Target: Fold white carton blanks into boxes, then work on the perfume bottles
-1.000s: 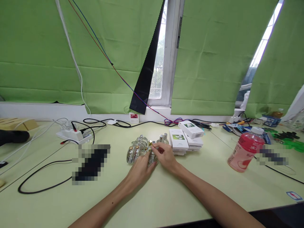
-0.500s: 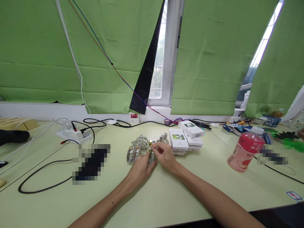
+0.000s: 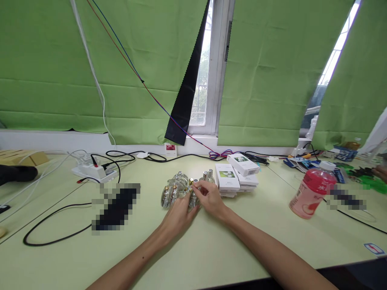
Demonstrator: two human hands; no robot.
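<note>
In the middle of the table, several small clear glass bottles (image 3: 179, 179) stand close together, perfume-like, some with gold necks and some with silver caps. My left hand (image 3: 180, 210) is closed around the lower part of one glass bottle (image 3: 193, 200) in this group. The thumb and fingers of my right hand (image 3: 211, 200) are pinched at that bottle's top, by a small silver cap (image 3: 195, 181). My fingers hide much of the bottle and its neck. Just behind my right hand stand more silver-capped bottles (image 3: 210, 174).
White boxes (image 3: 229, 183) are stacked right of the bottles. Farther right stands a pink drink bottle (image 3: 313, 191). A power strip (image 3: 96, 171) with cables and a pixelated dark object (image 3: 117, 207) lie left. Another person's hand (image 3: 381, 172) shows at the right edge.
My hands and the bottles stay in place. At the far right edge, the other person's hand has shifted slightly and shows a little more.
</note>
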